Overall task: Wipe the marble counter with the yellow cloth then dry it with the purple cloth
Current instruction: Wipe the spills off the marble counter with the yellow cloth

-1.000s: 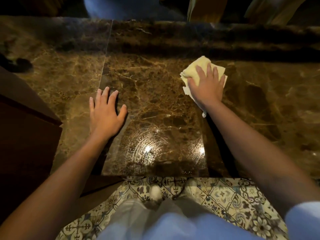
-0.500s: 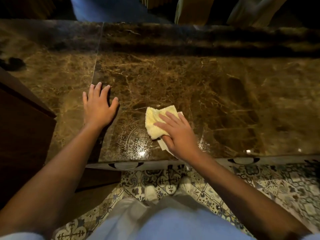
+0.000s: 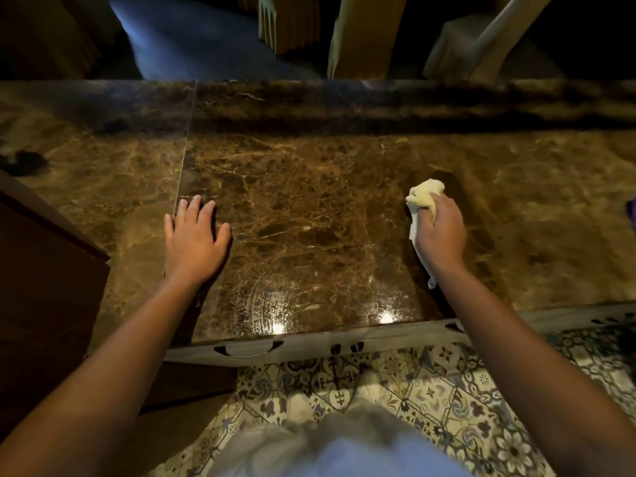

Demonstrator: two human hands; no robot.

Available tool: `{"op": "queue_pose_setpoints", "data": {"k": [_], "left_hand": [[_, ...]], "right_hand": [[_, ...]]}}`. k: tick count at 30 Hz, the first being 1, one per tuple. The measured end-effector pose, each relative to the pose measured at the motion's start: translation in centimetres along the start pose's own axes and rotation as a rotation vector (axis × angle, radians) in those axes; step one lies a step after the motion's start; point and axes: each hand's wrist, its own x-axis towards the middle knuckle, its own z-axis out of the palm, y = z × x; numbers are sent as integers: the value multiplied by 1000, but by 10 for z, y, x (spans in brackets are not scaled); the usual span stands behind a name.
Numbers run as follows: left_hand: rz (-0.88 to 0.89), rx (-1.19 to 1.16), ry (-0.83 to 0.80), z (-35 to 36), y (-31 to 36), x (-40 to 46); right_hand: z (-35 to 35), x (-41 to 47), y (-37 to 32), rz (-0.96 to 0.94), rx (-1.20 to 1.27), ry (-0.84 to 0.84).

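The brown marble counter (image 3: pixel 309 187) fills the middle of the head view. My right hand (image 3: pixel 442 235) is closed on the bunched yellow cloth (image 3: pixel 425 194) at the right of the counter; a pale strip of it trails back under my wrist. My left hand (image 3: pixel 194 235) lies flat on the marble at the left, fingers spread, holding nothing. A sliver of the purple cloth (image 3: pixel 631 211) shows at the far right edge of the frame, mostly cut off.
Wet streaks shine near the counter's front edge (image 3: pixel 275 315). A raised dark marble ledge (image 3: pixel 378 108) runs along the back. A dark wooden cabinet (image 3: pixel 41 270) stands at the left. A dark object (image 3: pixel 25 161) lies at the far left. Patterned floor tiles (image 3: pixel 430 390) lie below.
My right hand swept the yellow cloth from the back centre to the front near my left hand, then out to the right, where the cloth is now bunched. My left hand stayed flat.
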Motion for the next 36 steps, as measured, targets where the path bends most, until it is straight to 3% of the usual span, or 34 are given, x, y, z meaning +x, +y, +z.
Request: {"op": "queue_pose_setpoints", "data": {"k": [7,12,15,21,26,31,36], "left_hand": [[-5,5,49,3,0,2],[-16,1,69,5,2,3],[-21,4,72,4,2,4],[-24,-7,65,4,2,5],[-18,-10,56,2,5,2],[-14,5,54,4,1,4],[7,-43,54,1,1,-1]], "right_hand": [[64,70,-60,-55,-16,-81],[101,121,-105,39,280,-155],[123,130,-131,-36,309,-321],[138,73,-163,-304,294,-593],[102,-2,-142,-476,206,-773],[56,-69,-103,-514,238,-872],[10,-125,-73,-399,292,-867]]}}
